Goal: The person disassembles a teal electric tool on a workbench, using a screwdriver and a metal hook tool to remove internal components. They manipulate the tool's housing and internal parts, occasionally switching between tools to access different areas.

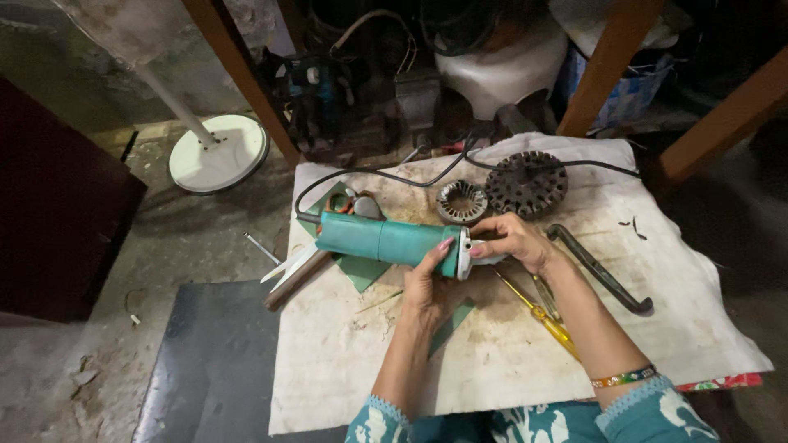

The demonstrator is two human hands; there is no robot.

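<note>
Head view: left hand (427, 283) wraps the green tool body (386, 239), right hand (510, 239) pinches its grey end, over a stained white cloth (492, 361) on the dusty floor (189, 238)

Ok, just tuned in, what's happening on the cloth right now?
A person grips a teal power-tool body with the left hand, while the right hand works at its grey front end. It lies over a stained white cloth. Beside it: a yellow screwdriver, a black pry bar, a stator ring and a dark toothed disc.
</note>
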